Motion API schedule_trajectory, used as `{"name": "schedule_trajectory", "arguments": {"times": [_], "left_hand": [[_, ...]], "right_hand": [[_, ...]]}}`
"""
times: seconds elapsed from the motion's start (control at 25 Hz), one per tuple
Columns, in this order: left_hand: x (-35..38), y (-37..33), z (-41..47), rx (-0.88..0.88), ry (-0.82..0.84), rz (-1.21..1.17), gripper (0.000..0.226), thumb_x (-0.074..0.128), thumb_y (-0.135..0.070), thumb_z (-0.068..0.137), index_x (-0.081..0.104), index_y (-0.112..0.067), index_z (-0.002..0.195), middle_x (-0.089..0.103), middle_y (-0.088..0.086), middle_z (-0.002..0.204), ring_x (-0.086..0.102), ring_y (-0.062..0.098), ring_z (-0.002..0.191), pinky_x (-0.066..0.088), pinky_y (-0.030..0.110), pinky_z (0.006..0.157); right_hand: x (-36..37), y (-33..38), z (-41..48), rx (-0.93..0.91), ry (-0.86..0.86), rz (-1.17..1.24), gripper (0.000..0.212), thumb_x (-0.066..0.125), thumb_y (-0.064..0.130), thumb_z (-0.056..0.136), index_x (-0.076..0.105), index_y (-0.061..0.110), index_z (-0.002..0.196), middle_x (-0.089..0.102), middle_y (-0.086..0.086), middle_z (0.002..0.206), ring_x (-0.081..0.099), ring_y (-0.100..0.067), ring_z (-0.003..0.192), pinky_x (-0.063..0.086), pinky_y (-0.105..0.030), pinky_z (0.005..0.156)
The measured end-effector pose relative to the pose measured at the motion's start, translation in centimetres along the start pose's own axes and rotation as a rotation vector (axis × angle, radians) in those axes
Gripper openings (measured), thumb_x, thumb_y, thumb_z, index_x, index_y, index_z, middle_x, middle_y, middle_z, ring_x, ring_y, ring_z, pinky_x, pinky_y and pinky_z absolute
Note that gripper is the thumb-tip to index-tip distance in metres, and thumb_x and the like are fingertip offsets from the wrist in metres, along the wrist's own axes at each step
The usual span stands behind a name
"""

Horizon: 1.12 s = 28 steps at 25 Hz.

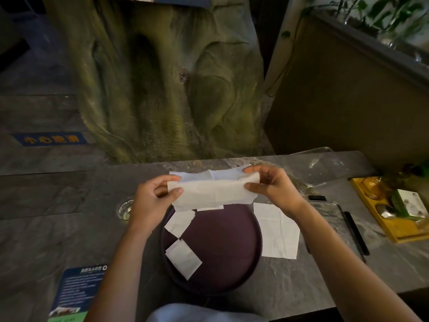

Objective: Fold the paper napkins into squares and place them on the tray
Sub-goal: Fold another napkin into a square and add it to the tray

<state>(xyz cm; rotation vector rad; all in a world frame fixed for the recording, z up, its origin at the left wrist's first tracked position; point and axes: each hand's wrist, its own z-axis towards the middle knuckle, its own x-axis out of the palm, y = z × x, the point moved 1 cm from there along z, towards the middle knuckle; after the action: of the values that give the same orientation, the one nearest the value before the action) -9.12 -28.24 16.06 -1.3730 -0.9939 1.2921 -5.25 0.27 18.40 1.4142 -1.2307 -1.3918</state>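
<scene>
1. Above the far rim of the round dark purple tray [222, 240], a white napkin [213, 190] is up in the air. It is folded into a long strip and stretched left to right between both hands.
2. Left hand [151, 198]: pinches the napkin's left end, thumb on the near face, fingers curled behind.
3. Right hand [271, 184]: pinches the right end, thumb under the strip, fingers curled over its top edge.
4. Two folded pieces lie on the left side of the tray. The upper square [180, 221] is at the rim, just below the held napkin. The lower square [183, 260] is nearer the person and turned at an angle. Their corners meet or nearly meet; cannot tell which.
5. Flat napkin [278, 233]: creased but spread open on the grey stone-look table [290, 282], just right of the tray, its left edge over the tray rim.
6. Yellow wooden box [394, 228] holding small items sits at the table's right end, well apart from the tray.
7. Black stick [356, 233] lies between the flat napkin and the box.
8. Glass dish [124, 209] is just left of the left hand.
9. Blue printed card [76, 291] is on the near-left table edge.
</scene>
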Motion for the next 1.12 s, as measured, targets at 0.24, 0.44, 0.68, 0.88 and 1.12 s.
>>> {"name": "schedule_trajectory", "arguments": {"times": [0.24,0.44,0.68,0.88,1.12], "left_hand": [[0.2,-0.5,0.0,0.057,-0.019,0.092,0.015,0.072,-0.008,0.083,0.073,-0.022,0.088,0.067,-0.019,0.062,0.060,-0.007,0.059,0.042,0.006,0.061],[-0.2,0.0,0.4,0.068,-0.069,0.122,0.015,0.071,-0.012,0.084,0.069,-0.027,0.081,0.061,-0.007,0.101,0.062,-0.006,0.084,0.045,0.006,0.074],[0.1,-0.1,0.5,-0.039,-0.004,-0.050,0.006,0.063,-0.021,0.092,0.063,-0.024,0.087,0.063,-0.002,0.064,0.056,0.006,0.064,0.044,0.022,0.060],[-0.1,-0.6,0.2,-0.085,0.037,-0.125,0.007,0.056,-0.036,0.093,0.056,-0.030,0.089,0.050,0.012,0.075,0.044,0.023,0.070,0.036,0.038,0.062],[0.1,-1.5,-0.3,-0.271,0.157,-0.374,0.026,0.061,-0.008,0.090,0.054,-0.019,0.113,0.070,0.007,0.098,0.070,0.012,0.081,0.057,0.026,0.062]], "right_hand": [[-0.2,-0.6,0.5,-0.053,-0.060,-0.282,0.009,0.075,0.016,0.083,0.075,0.017,0.092,0.072,-0.004,0.095,0.063,-0.025,0.087,0.055,-0.047,0.083],[-0.1,-0.1,0.2,-0.056,-0.043,-0.180,0.002,0.073,0.014,0.084,0.072,0.015,0.085,0.067,0.000,0.104,0.064,-0.010,0.097,0.053,-0.037,0.091],[0.0,0.6,0.2,-0.054,0.031,-0.083,0.008,0.063,0.017,0.092,0.063,0.009,0.091,0.063,-0.017,0.091,0.062,-0.032,0.083,0.054,-0.036,0.069],[1.1,0.9,-0.2,0.052,0.083,0.194,0.006,0.056,0.016,0.096,0.056,0.011,0.092,0.062,-0.008,0.085,0.064,-0.020,0.079,0.054,-0.027,0.060],[1.6,0.9,-0.4,0.267,0.013,0.552,0.008,0.058,0.019,0.095,0.058,0.011,0.099,0.071,-0.008,0.095,0.071,-0.022,0.087,0.060,-0.035,0.068]]}}
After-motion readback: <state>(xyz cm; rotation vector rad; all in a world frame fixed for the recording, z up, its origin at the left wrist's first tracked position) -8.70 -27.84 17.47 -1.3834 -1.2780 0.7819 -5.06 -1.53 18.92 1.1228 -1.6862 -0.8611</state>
